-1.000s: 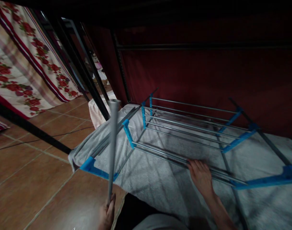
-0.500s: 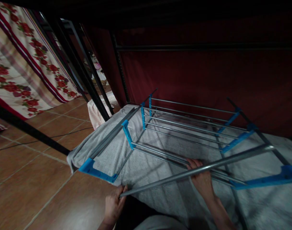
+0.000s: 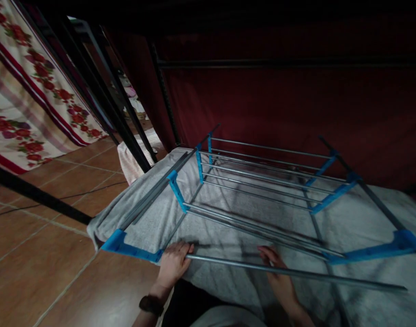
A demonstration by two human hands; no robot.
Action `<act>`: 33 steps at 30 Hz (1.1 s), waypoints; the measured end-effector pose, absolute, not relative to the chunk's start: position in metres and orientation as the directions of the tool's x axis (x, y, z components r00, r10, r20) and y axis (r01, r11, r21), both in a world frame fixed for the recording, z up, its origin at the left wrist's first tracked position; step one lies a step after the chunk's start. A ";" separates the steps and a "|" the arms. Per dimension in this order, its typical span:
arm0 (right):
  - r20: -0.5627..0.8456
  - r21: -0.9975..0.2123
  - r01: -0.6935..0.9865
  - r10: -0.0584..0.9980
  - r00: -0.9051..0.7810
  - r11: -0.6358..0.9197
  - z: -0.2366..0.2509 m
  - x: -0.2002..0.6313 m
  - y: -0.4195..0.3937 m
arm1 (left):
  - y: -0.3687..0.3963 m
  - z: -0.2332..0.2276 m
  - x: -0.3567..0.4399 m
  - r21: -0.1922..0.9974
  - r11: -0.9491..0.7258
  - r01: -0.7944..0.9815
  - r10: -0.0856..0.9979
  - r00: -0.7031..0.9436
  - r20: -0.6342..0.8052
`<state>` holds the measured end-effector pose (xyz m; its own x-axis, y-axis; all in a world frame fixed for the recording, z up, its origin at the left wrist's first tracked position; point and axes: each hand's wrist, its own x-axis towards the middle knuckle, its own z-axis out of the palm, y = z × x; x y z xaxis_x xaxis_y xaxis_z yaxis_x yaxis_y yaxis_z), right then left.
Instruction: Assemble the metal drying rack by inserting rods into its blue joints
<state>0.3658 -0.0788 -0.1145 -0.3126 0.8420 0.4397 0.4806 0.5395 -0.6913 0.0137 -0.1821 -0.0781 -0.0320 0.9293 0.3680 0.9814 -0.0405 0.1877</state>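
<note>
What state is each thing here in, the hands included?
Loose rod: level, held at its left end, near the blue bracket.
Left hand: closed around the rod.
Right hand: under the rod, grip unclear.
Rack frame: lying flat on the grey towel.

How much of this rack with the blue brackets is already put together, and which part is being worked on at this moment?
Done: the far tiers of the rack have grey rods seated between blue brackets. In hand: the left hand holds one end of a loose grey rod beside the near-left blue bracket; the right hand rests under it on the grey towel. Left: the rod's right end lies free, short of the near-right bracket.
</note>
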 end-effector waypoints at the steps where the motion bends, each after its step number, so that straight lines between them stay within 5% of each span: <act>1: 0.375 -0.767 0.430 0.877 -0.301 0.476 -0.120 0.365 -0.081 | -0.179 -0.078 0.011 0.186 -0.036 0.982 0.932 -0.034 0.361; 4: 0.034 -0.970 0.225 0.971 -0.235 0.088 -0.132 0.364 -0.084 | -0.172 -0.079 0.004 0.171 -0.022 0.985 0.942 -0.037 0.333; 7: -0.184 -0.976 0.159 0.957 -0.224 -0.151 -0.131 0.370 -0.082 | -0.167 -0.084 -0.004 0.158 0.010 0.987 0.952 -0.058 0.302; 16: -0.275 -0.960 0.068 0.863 -0.424 -0.273 -0.110 0.387 -0.081 | -0.156 -0.093 -0.011 0.181 0.030 0.983 0.956 -0.081 0.282; 21: -0.221 -0.910 -0.275 0.924 -0.312 -0.310 -0.127 0.386 -0.083 | -0.149 -0.089 -0.014 0.162 0.040 0.986 0.957 -0.084 0.278; 27: -0.468 -0.757 -0.417 0.862 -0.193 -0.504 -0.120 0.384 -0.078 | -0.140 -0.082 -0.009 0.152 0.039 0.988 0.978 -0.068 0.196; 33: -0.550 -0.671 -0.457 0.805 -0.221 -0.584 -0.114 0.381 -0.074 | -0.131 -0.090 0.010 0.166 -0.039 0.985 0.985 0.010 0.172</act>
<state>0.3814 -0.0739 -0.1139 -0.2206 0.8055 -0.5501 -0.4574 -0.5835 -0.6710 0.0099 -0.1312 -0.0899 0.0104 0.9851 0.1718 0.9853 -0.0395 0.1665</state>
